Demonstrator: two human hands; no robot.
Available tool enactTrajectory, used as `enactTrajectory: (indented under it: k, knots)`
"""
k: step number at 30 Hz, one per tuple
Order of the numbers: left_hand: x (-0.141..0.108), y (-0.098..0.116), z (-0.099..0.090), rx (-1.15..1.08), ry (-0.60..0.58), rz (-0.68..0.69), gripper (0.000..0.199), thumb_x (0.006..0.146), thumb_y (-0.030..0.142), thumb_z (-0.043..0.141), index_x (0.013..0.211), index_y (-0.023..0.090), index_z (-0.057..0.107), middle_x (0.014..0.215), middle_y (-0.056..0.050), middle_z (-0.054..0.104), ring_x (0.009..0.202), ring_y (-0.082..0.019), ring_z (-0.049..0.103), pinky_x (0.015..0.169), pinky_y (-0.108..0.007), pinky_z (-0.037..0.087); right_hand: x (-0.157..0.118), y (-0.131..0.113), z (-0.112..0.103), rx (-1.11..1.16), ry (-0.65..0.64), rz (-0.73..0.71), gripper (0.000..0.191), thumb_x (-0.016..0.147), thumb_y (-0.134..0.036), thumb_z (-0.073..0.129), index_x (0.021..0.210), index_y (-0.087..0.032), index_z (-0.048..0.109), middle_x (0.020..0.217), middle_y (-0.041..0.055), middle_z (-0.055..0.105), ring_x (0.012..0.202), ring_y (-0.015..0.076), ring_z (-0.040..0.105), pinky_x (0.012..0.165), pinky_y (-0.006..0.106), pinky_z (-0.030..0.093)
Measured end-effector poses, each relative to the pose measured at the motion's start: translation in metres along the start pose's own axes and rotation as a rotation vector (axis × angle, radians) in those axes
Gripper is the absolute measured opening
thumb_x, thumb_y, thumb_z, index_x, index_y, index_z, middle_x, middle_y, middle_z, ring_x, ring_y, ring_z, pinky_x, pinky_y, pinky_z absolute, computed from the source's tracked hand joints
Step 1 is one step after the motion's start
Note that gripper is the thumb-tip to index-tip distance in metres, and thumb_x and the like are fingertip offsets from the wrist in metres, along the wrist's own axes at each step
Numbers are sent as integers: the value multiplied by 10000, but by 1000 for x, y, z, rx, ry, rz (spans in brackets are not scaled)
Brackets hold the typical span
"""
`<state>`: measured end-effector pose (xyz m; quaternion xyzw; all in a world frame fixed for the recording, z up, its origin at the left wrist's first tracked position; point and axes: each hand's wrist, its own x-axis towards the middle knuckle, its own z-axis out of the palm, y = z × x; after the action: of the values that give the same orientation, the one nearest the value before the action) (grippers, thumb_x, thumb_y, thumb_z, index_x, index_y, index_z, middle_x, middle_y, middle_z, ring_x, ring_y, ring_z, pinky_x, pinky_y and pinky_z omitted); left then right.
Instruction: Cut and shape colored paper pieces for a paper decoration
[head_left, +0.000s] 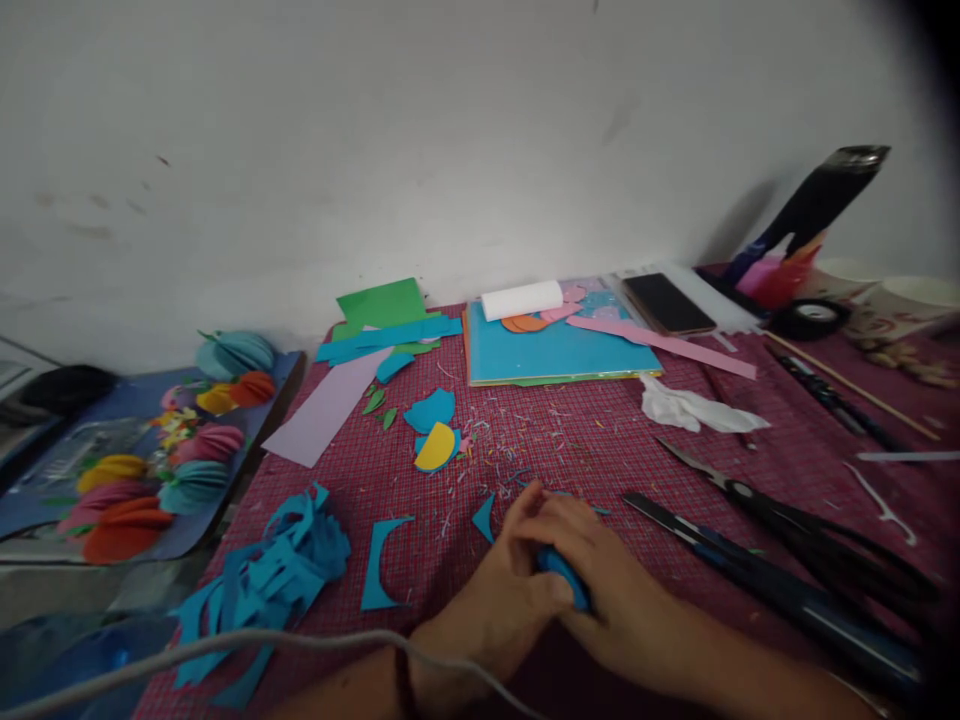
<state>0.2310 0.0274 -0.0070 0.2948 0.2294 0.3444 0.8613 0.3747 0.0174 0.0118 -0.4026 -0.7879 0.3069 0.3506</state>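
Near the front middle of the checked red cloth, my left hand and my right hand are pressed together, fingers overlapping. Between them shows a blue rounded object, mostly hidden by the fingers, and both hands are closed on it. Blue paper scraps lie around: a curved offcut left of my left hand and a small pointed piece just beyond it. Farther off, a yellow half circle rests on blue paper, beside a blue cut piece.
Blue strips are heaped at left. Scissors and a dark blue long tool lie right. Stacked coloured sheets, a phone and cups stand behind. Paper ornaments sit far left; a pale cable crosses the front.
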Motion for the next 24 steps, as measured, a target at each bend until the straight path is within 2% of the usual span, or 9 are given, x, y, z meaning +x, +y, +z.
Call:
enactTrajectory:
  k: [4, 7, 9, 10, 12, 15, 18, 21, 24]
  knots:
    - [1, -7, -3, 98, -15, 92, 1003, 618, 328, 804, 1436, 276, 226, 1384, -137, 394, 1305, -297, 369, 1086, -475, 258, 0, 4, 2, 14, -34, -54, 382, 790, -133, 541, 1155, -244, 517, 1092, 76, 584, 1022, 241, 517, 874, 408, 419]
    - [-10, 6, 2, 267, -110, -9, 958, 697, 413, 730, 1457, 272, 165, 1319, -136, 464, 1221, -260, 466, 1017, -443, 346, 0, 12, -6, 151, 128, 30, 317, 833, -128, 469, 1116, -256, 534, 1003, 45, 589, 916, 187, 549, 790, 332, 443]
    - [-23, 22, 8, 529, -160, -160, 772, 788, 360, 641, 1440, 250, 241, 1147, -115, 583, 1045, -211, 573, 894, -390, 436, 2, 19, -14, 240, 290, 177, 289, 848, -110, 420, 1058, -253, 558, 865, 14, 580, 797, 153, 554, 716, 288, 441]
    - [-30, 32, 11, 703, -157, -236, 589, 813, 328, 606, 1358, 226, 405, 1066, -96, 616, 949, -187, 594, 817, -344, 458, 3, 22, -18, 286, 354, 261, 270, 844, -110, 422, 1026, -244, 568, 819, 4, 572, 759, 147, 549, 698, 281, 437]
    - [-40, 50, 12, 1039, -212, -287, 212, 821, 257, 569, 1003, 197, 658, 856, -35, 645, 783, -145, 587, 697, -276, 447, 7, 30, -23, 395, 438, 379, 226, 823, -126, 450, 978, -226, 581, 769, -8, 563, 730, 145, 546, 704, 285, 432]
    - [-37, 71, -2, 1428, -1, -44, 133, 818, 175, 521, 769, 182, 644, 741, -4, 606, 696, -125, 546, 652, -262, 418, 11, 42, -23, 542, 472, 464, 229, 791, -143, 470, 973, -209, 593, 750, -17, 568, 724, 147, 549, 730, 300, 424]
    - [-18, 78, -26, 1666, 195, 181, 104, 793, 179, 541, 855, 179, 624, 848, -41, 604, 798, -172, 557, 746, -325, 443, 13, 48, -19, 606, 462, 503, 247, 764, -159, 480, 975, -199, 601, 728, -23, 574, 702, 149, 543, 718, 304, 413]
    - [-2, 72, -41, 1737, 148, 278, 350, 723, 135, 583, 1069, 184, 597, 1091, -97, 571, 1041, -239, 516, 926, -406, 404, 11, 47, -18, 608, 440, 513, 237, 752, -181, 487, 962, -190, 596, 728, -22, 576, 707, 154, 547, 732, 314, 413]
    - [3, 65, -42, 1705, 68, 281, 452, 692, 60, 538, 1119, 200, 592, 1088, -95, 564, 1043, -239, 513, 935, -398, 405, 9, 47, -20, 576, 421, 527, 229, 767, -207, 492, 976, -186, 582, 745, -14, 573, 726, 161, 553, 754, 324, 419]
